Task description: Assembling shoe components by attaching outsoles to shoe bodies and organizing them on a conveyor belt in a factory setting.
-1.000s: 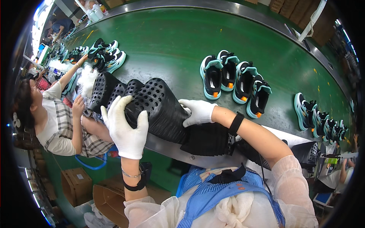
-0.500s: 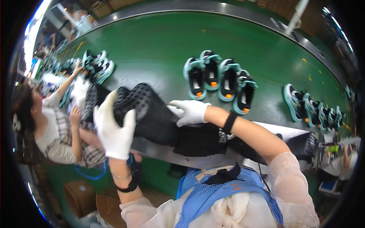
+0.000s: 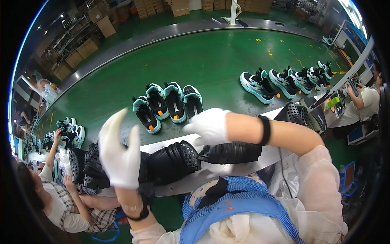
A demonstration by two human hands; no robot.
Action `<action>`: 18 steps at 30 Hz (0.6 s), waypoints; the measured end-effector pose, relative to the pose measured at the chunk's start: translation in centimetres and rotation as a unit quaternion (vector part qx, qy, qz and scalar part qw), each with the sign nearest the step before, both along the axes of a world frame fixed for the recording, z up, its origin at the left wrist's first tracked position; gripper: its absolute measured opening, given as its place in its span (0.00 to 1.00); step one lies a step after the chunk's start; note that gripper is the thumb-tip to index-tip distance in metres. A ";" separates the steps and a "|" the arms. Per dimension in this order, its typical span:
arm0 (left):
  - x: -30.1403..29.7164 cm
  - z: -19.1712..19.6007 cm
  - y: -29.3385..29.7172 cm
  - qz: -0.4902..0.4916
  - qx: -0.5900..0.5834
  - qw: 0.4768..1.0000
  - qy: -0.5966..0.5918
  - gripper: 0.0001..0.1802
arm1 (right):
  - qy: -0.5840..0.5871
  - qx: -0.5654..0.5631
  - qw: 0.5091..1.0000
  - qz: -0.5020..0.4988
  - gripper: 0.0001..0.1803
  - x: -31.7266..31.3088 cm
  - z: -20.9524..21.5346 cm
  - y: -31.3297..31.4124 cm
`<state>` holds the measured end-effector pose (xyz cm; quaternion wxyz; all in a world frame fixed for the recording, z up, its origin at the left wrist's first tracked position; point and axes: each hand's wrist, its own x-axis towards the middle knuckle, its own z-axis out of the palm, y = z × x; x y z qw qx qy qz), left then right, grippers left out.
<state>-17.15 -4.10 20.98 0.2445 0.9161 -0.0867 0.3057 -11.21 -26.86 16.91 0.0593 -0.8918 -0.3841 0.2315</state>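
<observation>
My left hand (image 3: 119, 152), in a white glove, is raised with thumb and fingers spread apart and nothing between them. My right hand (image 3: 210, 127), also gloved in white, reaches in from the right with its fingers bent but apart. Its fingertips are nearest to the end shoe (image 3: 192, 99) of a small group of black and turquoise sneakers (image 3: 174, 103), which have orange tabs at the heel. Below both hands lies a row of black insole-like pieces (image 3: 168, 162), packed tightly, with dotted ends; a further bundle (image 3: 231, 153) lies below my right hand.
The sneakers stand on a wide green surface (image 3: 195, 53). Another row of sneakers (image 3: 286, 83) is at the right, more at the far left. A co-worker (image 3: 61, 199) sits at my left; another person (image 3: 363, 101) is at the right. A metal ledge (image 3: 178, 187) runs before me.
The view has swung, so the surroundings sit differently in the picture. My right hand is now close to the end sneaker of the middle group. My left hand stays raised and spread.
</observation>
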 end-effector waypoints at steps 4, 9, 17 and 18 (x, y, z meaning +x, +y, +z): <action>6.0 -3.8 -3.1 -0.026 0.068 0.976 0.206 0.20 | -0.156 0.066 0.985 -0.019 0.25 -5.0 2.1 -8.7; 10.4 -12.1 -7.0 -0.069 0.182 0.898 0.394 0.28 | -0.074 0.160 0.977 -0.124 0.21 -11.3 2.3 -16.2; 11.2 -15.5 -10.4 -0.077 0.377 0.873 0.299 0.28 | -0.009 0.185 0.934 -0.305 0.20 -15.6 -3.4 -19.7; 11.4 -16.0 -10.0 -0.065 0.389 0.874 0.284 0.27 | -0.005 0.192 0.936 -0.296 0.20 -15.1 -3.8 -19.5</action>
